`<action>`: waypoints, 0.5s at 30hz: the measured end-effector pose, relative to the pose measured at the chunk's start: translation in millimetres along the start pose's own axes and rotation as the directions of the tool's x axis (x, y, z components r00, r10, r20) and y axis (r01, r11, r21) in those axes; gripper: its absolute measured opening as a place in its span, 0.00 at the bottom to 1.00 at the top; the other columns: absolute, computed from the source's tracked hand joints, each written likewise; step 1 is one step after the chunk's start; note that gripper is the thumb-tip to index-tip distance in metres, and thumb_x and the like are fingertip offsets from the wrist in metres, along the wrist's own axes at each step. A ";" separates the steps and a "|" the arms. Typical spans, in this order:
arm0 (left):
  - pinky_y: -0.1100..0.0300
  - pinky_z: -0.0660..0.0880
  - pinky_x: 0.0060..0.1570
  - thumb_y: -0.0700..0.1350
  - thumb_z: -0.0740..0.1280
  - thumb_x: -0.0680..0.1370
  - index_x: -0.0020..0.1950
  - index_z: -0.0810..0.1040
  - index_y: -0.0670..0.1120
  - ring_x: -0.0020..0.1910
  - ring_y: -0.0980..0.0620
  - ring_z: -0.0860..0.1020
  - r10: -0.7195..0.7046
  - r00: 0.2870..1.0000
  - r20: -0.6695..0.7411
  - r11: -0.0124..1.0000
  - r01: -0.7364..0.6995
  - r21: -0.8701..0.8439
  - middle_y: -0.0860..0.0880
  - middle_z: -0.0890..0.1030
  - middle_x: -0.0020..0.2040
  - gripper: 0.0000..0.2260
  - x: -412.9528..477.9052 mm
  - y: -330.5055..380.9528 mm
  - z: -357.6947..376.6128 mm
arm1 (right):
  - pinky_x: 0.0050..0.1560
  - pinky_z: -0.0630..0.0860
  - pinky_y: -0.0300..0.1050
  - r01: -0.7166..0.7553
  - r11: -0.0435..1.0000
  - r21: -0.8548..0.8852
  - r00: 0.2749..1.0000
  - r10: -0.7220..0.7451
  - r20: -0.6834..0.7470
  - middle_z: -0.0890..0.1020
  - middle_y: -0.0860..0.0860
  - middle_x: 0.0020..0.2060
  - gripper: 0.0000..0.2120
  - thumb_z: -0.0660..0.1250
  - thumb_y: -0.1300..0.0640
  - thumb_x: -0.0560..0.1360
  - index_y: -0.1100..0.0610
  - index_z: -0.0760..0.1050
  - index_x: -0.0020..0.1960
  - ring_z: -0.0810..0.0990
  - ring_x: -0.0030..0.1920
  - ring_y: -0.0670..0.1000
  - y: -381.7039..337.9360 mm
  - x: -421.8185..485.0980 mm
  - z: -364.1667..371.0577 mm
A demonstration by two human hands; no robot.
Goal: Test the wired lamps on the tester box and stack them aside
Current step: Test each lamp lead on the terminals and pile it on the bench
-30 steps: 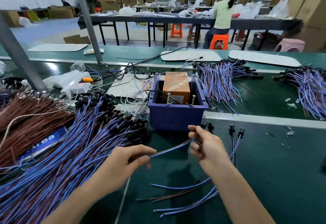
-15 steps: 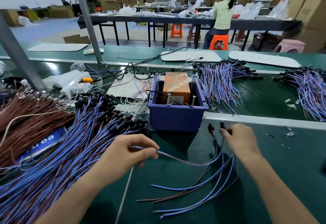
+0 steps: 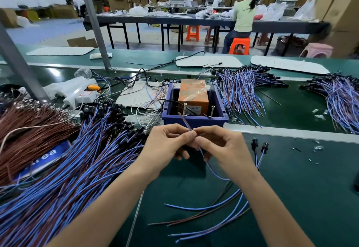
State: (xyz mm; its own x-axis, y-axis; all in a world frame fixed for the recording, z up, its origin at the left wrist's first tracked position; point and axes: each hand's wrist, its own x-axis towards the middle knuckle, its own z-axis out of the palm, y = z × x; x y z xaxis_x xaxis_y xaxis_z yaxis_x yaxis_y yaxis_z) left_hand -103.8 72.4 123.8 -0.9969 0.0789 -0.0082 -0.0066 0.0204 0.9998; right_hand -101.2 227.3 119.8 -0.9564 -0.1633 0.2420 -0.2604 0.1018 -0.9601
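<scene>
The tester box (image 3: 194, 119) is a blue bin holding an orange block (image 3: 193, 95), with two upright screws at its front. Just in front of it my left hand (image 3: 167, 145) and my right hand (image 3: 223, 149) meet. Both pinch the blue and brown wire ends of one lamp lead (image 3: 213, 173), and its tips point up toward the left screw (image 3: 184, 107). Two black lamp heads (image 3: 259, 145) lie on the green mat right of my right hand, their wires trailing toward me. A big heap of blue-wired lamps (image 3: 77, 161) fills the left.
Brown wires (image 3: 29, 130) are piled at far left, beside a grey post (image 3: 17, 66). More lamp bundles (image 3: 244, 89) lie behind the box to the right, another bundle (image 3: 340, 97) at far right. A white power strip (image 3: 77, 93) and loose cables sit behind left. A thin rod (image 3: 135, 219) lies near me.
My right hand left the lamp heads on the mat and came back to the left. Both hands now meet on the wire ends, raised toward the tester box.
</scene>
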 end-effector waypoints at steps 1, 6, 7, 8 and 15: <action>0.68 0.68 0.22 0.42 0.69 0.76 0.39 0.81 0.46 0.21 0.56 0.73 0.000 1.000 -0.012 1.000 0.000 0.020 0.45 0.84 0.34 0.06 3.7 -2.8 2.9 | 0.28 0.74 0.36 -0.023 1.000 -0.005 1.000 0.023 -0.009 0.85 0.49 0.34 0.09 0.69 0.67 0.73 0.55 0.82 0.46 0.81 0.33 0.43 4.8 2.4 -0.4; 0.67 0.66 0.22 0.45 0.67 0.78 0.39 0.80 0.44 0.21 0.57 0.71 -0.109 0.990 -0.087 0.991 0.115 0.069 0.47 0.83 0.34 0.10 25.5 -16.9 13.4 | 0.25 0.75 0.37 -0.198 0.975 0.103 0.938 0.219 -0.268 0.83 0.51 0.32 0.10 0.67 0.68 0.75 0.54 0.80 0.42 0.81 0.30 0.46 33.6 15.5 -1.5; 0.67 0.66 0.22 0.45 0.66 0.79 0.39 0.80 0.44 0.21 0.57 0.71 -0.132 0.987 -0.087 0.988 0.138 0.071 0.47 0.83 0.34 0.10 29.4 -18.1 13.6 | 0.25 0.75 0.38 -0.222 0.966 0.135 0.915 0.254 -0.313 0.82 0.53 0.33 0.10 0.66 0.68 0.75 0.54 0.79 0.43 0.81 0.28 0.47 38.2 17.7 -2.7; 0.68 0.66 0.21 0.45 0.65 0.79 0.39 0.79 0.43 0.20 0.58 0.70 -0.146 0.985 -0.090 0.986 0.153 0.069 0.47 0.83 0.33 0.11 33.1 -19.2 13.4 | 0.25 0.74 0.38 -0.238 0.960 0.150 0.896 0.277 -0.348 0.81 0.55 0.34 0.10 0.65 0.68 0.76 0.54 0.78 0.43 0.80 0.27 0.47 42.3 19.4 -3.8; 0.66 0.71 0.24 0.44 0.64 0.80 0.40 0.78 0.42 0.22 0.56 0.72 -0.163 0.973 -0.163 0.985 0.169 0.023 0.45 0.82 0.33 0.11 45.6 -23.5 5.7 | 0.24 0.75 0.40 -0.242 0.958 0.155 0.867 0.285 -0.409 0.77 0.55 0.32 0.14 0.61 0.70 0.76 0.53 0.78 0.44 0.78 0.23 0.48 53.4 21.9 -3.4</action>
State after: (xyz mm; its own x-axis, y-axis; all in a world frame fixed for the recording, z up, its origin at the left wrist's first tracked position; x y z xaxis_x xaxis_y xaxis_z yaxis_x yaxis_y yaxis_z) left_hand -148.7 81.2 99.9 -0.9819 -0.0887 -0.1676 -0.1729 0.0561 0.9833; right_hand -136.5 232.4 74.3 -0.9574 0.2886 -0.0066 0.0023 -0.0152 -0.9999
